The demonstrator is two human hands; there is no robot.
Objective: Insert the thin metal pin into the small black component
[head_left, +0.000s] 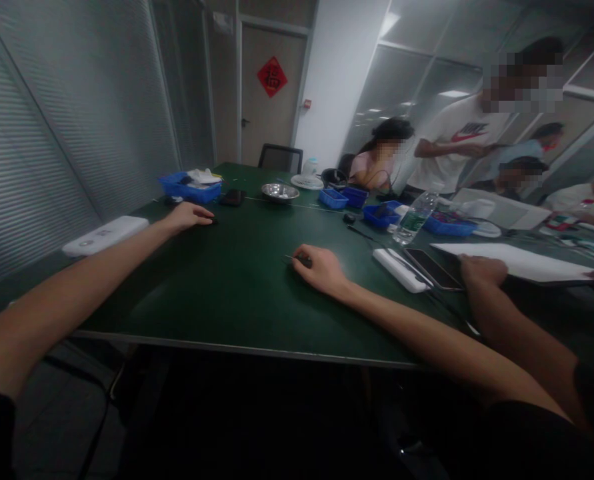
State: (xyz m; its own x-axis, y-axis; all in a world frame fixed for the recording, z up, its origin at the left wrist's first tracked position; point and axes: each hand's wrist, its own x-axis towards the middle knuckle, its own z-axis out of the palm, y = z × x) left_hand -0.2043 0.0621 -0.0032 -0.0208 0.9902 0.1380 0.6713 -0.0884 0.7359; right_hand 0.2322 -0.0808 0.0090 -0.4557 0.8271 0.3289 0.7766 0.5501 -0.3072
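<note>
My left hand (189,217) reaches over the far left of the green table (217,287). Its fingers are bent together at a small black object (215,221), too blurred to name. Nearer the middle, my right hand (319,268) rests low over the tabletop with its fingers curled closed. It holds a small dark object (304,261) with a thin, light tip pointing left; the palm and fingers cover most of it. Beyond my hands stands a shiny metal bowl (279,193) with something pale inside. A black phone-like object (233,198) lies right of my left hand.
Left stands a white case (107,235) and a blue tray (191,190) with white stuff. To the right are blue bins (333,198), a tilted-looking plastic bottle (415,219), a white bar (401,270) and a phone (434,269). A co-worker's hand (484,270) touches a white sheet (527,262).
</note>
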